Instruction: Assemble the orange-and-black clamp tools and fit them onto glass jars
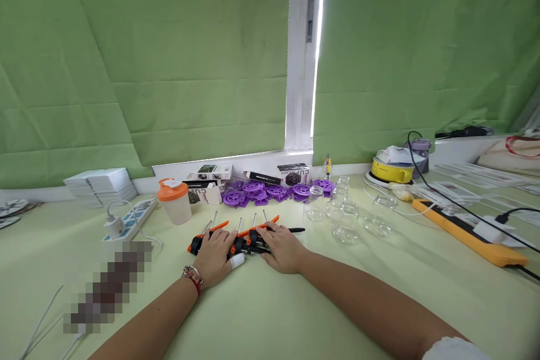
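My left hand (214, 257) and right hand (284, 247) lie palm down, fingers loosely spread and slightly bent, over a row of black-handled, metal-shafted screwdrivers (238, 245) and slim orange and black sticks (296, 230) on the pale green bench (240, 315); I cannot tell whether either grips any. Spoked purple plastic discs (255, 188) lie beyond them

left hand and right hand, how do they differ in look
The left hand has a white wrap on its thumb; the right hand has a bare thumb. The left hand has bracelets at its wrist; the right hand shows none. The right hand wears a ring; none shows on the left hand. Both rest palm down over orange-and-black screwdrivers.
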`<state>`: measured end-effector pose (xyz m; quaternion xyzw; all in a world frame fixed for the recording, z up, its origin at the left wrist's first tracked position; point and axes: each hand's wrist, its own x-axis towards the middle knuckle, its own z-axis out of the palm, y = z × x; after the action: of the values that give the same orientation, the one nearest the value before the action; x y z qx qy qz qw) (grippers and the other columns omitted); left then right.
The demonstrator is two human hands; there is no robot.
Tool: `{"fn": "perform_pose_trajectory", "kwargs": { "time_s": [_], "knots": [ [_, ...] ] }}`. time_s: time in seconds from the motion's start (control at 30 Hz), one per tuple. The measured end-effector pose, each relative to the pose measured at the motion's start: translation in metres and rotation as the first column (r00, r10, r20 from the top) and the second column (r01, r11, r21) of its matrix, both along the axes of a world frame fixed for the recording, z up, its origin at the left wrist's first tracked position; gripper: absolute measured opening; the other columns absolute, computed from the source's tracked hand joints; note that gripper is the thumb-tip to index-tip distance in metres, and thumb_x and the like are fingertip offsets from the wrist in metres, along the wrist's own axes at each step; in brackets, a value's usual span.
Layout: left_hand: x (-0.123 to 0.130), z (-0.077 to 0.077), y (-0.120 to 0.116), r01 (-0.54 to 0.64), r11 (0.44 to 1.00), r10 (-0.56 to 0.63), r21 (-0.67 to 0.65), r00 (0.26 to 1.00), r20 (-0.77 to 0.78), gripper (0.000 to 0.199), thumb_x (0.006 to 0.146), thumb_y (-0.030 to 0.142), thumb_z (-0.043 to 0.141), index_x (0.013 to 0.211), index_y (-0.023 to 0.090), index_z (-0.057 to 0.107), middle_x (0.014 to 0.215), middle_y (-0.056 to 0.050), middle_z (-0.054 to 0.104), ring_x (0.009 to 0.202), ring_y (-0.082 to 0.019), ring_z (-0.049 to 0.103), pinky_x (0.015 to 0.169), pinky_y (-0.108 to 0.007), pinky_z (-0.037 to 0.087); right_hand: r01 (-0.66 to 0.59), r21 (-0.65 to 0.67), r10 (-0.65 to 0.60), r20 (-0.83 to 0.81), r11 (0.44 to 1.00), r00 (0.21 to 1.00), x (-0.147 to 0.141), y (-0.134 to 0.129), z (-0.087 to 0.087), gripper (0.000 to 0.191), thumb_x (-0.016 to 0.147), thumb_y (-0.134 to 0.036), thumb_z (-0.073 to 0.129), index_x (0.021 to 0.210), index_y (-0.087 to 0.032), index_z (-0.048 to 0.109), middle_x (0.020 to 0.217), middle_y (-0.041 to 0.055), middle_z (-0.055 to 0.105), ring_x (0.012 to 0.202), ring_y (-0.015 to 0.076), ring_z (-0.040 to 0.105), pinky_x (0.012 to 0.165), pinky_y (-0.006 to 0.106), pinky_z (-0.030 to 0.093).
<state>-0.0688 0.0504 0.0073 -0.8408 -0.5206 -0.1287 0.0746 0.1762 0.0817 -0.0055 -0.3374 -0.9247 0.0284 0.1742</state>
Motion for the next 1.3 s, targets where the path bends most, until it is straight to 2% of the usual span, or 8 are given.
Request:
{"fn": "perform_pose_trajectory", "kwargs": {
  "time_s": [0.27,0.43,0.67,0.93,1.17,1.3],
  "knots": [
    [0.001,0.002,-0.029,-0.009,1.0,0.009,0.006,1.0,-0.014,0.056,0.085,0.059,0.039,0.126,0.023,0.05,0.111,-0.01,0.062,0.107,-0.029,0.051,0.102,-0.054,0.021,-0.022,0.026,0.022,-0.01,0.999,1.0,-0.001,-0.028,0.001,0.065,0.085,-0.039,0.048,0.14,-0.01,0.031,0.126,0.0189,0.054,0.131,0.0334,0.031,0.098,0.048,0.034],
    [0.0,0.002,-0.039,-0.009,1.0,0.009,0.019,0.999,-0.034,0.055,0.085,0.059,0.04,0.124,0.022,0.052,0.111,-0.01,0.063,0.107,-0.03,0.051,0.1,-0.053,0.024,-0.023,0.043,0.023,-0.005,0.999,1.0,-0.002,-0.038,0.001,0.066,0.085,-0.04,0.049,0.14,-0.01,0.031,0.128,0.0189,0.053,0.131,0.0334,0.032,0.098,0.049,0.035],
    [-0.001,0.001,-0.039,-0.018,1.0,0.019,0.019,0.999,-0.039,0.056,0.084,0.06,0.04,0.124,0.022,0.052,0.114,-0.01,0.062,0.11,-0.03,0.051,0.101,-0.052,0.024,-0.022,0.069,0.022,-0.006,0.997,1.0,-0.001,-0.039,0.002,0.065,0.084,-0.04,0.05,0.138,-0.009,0.032,0.129,0.0181,0.053,0.129,0.0328,0.034,0.098,0.047,0.036],
    [0.001,0.002,-0.037,-0.026,1.0,0.027,0.018,0.998,-0.062,0.057,0.084,0.06,0.04,0.124,0.021,0.052,0.113,-0.011,0.062,0.109,-0.031,0.051,0.1,-0.053,0.024,-0.02,0.039,0.022,-0.051,0.999,0.998,0.0,-0.036,-0.002,0.066,0.083,-0.041,0.051,0.139,-0.011,0.033,0.126,0.0167,0.055,0.131,0.0337,0.032,0.102,0.049,0.032],
    [0.002,0.002,-0.033,-0.018,1.0,0.019,0.025,0.998,-0.067,0.054,0.085,0.058,0.039,0.123,0.022,0.052,0.113,-0.011,0.062,0.107,-0.03,0.051,0.099,-0.054,0.024,-0.031,0.055,0.037,-0.102,0.998,0.994,0.0,-0.036,-0.001,0.066,0.081,-0.039,0.054,0.138,-0.012,0.035,0.141,0.0156,0.041,0.129,0.0323,0.032,0.105,0.048,0.03],
    [0.003,0.001,-0.029,-0.022,0.999,0.024,0.029,0.997,-0.071,0.057,0.085,0.059,0.038,0.125,0.021,0.052,0.115,-0.012,0.061,0.11,-0.032,0.049,0.099,-0.056,0.022,-0.03,0.052,0.036,-0.121,0.998,0.992,0.0,-0.036,-0.002,0.067,0.081,-0.038,0.055,0.139,-0.012,0.035,0.143,0.0162,0.038,0.131,0.0316,0.032,0.107,0.047,0.028]
  ]
}}
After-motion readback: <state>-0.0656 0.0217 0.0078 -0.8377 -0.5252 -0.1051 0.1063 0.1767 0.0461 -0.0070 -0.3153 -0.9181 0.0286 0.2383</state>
